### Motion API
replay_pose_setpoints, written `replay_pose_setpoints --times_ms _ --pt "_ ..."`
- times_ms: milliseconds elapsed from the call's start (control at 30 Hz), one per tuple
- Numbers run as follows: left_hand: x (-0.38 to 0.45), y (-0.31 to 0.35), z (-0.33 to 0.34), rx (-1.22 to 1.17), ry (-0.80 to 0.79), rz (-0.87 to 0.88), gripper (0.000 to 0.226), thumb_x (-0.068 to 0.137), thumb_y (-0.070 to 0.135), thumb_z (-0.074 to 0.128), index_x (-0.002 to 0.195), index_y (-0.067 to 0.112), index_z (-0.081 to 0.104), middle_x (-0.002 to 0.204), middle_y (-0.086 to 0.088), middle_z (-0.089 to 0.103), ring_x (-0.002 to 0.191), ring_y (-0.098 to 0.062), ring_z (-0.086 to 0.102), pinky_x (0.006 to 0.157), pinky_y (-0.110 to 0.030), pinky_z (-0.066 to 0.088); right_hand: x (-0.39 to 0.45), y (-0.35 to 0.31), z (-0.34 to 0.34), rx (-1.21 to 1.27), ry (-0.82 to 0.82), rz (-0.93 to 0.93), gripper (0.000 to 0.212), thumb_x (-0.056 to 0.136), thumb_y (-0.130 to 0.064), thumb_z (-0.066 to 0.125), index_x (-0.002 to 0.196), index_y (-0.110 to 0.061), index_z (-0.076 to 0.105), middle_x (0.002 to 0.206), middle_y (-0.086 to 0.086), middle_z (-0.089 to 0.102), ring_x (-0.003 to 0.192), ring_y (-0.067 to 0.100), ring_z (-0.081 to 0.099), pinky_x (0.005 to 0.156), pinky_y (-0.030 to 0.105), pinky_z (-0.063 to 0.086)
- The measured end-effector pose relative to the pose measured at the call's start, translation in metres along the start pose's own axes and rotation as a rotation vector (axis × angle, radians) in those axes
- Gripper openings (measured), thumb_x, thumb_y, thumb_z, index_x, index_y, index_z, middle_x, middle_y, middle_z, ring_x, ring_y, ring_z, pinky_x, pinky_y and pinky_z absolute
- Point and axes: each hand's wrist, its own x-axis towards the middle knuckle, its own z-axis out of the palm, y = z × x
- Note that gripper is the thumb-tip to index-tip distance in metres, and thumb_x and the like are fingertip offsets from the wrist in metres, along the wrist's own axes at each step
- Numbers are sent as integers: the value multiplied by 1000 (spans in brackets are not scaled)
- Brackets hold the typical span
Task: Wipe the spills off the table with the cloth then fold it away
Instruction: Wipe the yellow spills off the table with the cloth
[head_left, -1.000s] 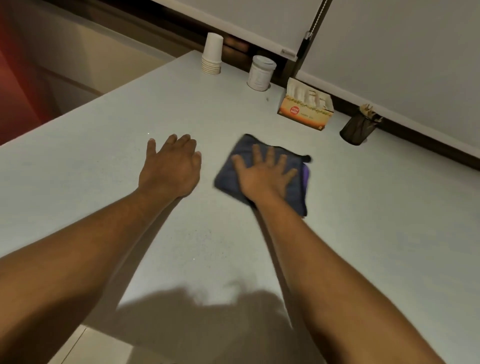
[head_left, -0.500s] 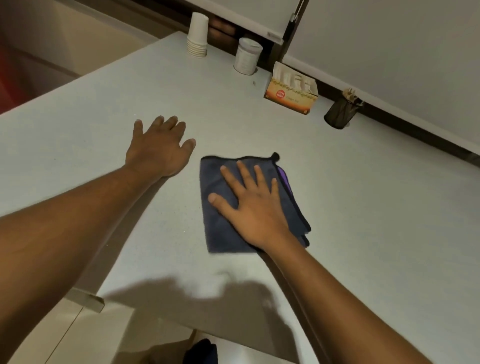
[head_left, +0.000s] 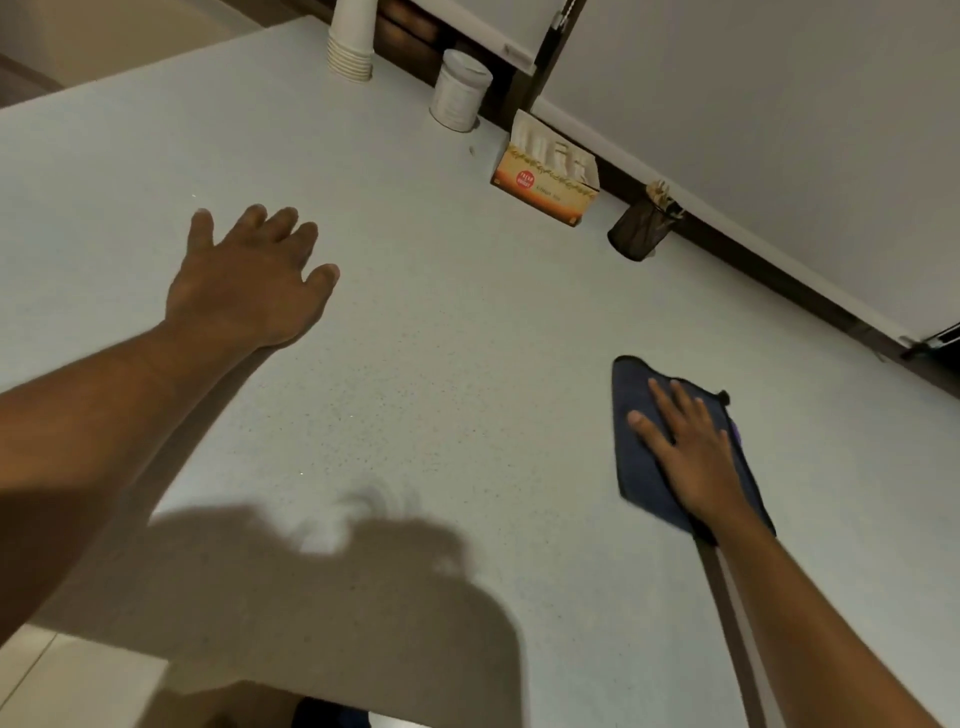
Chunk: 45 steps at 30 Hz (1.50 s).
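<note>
A folded dark blue cloth (head_left: 636, 447) with a purple edge lies flat on the white table (head_left: 441, 364), right of centre. My right hand (head_left: 685, 452) presses flat on top of it, fingers spread and pointing away and to the left. My left hand (head_left: 249, 283) rests palm down on the bare tabletop far to the left, fingers slightly apart, holding nothing. I cannot make out any spill on the speckled surface.
Along the back wall stand a stack of paper cups (head_left: 350, 44), a white lidded canister (head_left: 460, 91), an orange box of sachets (head_left: 545, 174) and a black mesh holder (head_left: 641, 234). The table's near edge runs under my forearms, with floor below.
My right hand has slid the cloth from beside my left hand toward me and then far to the right. My left hand stayed planted on the table.
</note>
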Motion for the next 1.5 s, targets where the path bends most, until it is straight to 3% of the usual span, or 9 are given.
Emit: replay_pose_setpoints --times_ms 200,467,667,933,1033,1167,1267,1367,1500 --pt "2 2 1 -17 8 -21 75 106 62 16 170 22 23 180 -3 17 167 -26 11 130 -64 2 117 -24 -11 -1 8 99 73 102 -71 35 167 -40 21 178 0 15 163 34 11 125 70 6" --pt "1 7 2 -87 31 -44 69 109 58 21 171 28 19 180 -1 18 166 -25 13 131 -63 1 208 -182 9 -26 -37 -100 83 95 -83 26 167 -44 14 179 -1 9 164 33 6 126 68 4" --pt "-5 10 -3 -201 165 -37 64 112 46 26 172 29 10 181 -4 16 165 -28 19 130 -65 11 185 -300 34 -60 -71 -465 91 83 -91 15 164 -51 10 179 -5 8 164 31 5 126 67 2" --pt "-20 12 -25 -265 401 -119 48 107 13 49 153 23 52 166 -8 43 142 -35 47 115 -54 32 62 -314 46 -70 -89 -803 81 93 -82 20 166 -47 14 179 -6 10 165 27 4 127 67 4" --pt "-36 -4 -32 -297 337 16 31 105 15 55 132 19 69 145 -7 57 127 -34 57 101 -48 34 13 -296 50 -78 -106 -937 78 96 -81 23 166 -49 11 179 -9 9 165 24 1 129 64 2" --pt "-69 -36 -41 -309 246 233 23 106 23 60 121 13 75 131 -5 64 115 -29 64 97 -47 48 -32 -272 36 -13 -167 -981 71 102 -69 37 166 -46 17 178 -12 10 165 21 -2 130 61 0" --pt "-94 -57 -49 -354 205 439 17 106 22 62 117 14 73 116 1 68 97 -17 68 81 -40 59 -68 -259 21 254 -88 -916 55 102 -47 61 155 -38 49 164 -12 43 159 19 24 130 53 16" --pt "-101 -71 -56 -221 142 637 27 99 35 64 119 20 75 116 4 72 94 -11 68 76 -29 59 -110 -250 9 325 103 -834 20 94 -40 66 110 -32 75 111 -16 69 111 11 60 98 41 49" --pt "-87 -70 -59 -29 179 829 30 93 33 80 118 17 81 115 -3 79 91 -21 74 68 -31 62 -149 -249 4 100 -12 -777 23 92 -40 62 84 -21 71 85 -9 65 81 11 57 71 33 51"
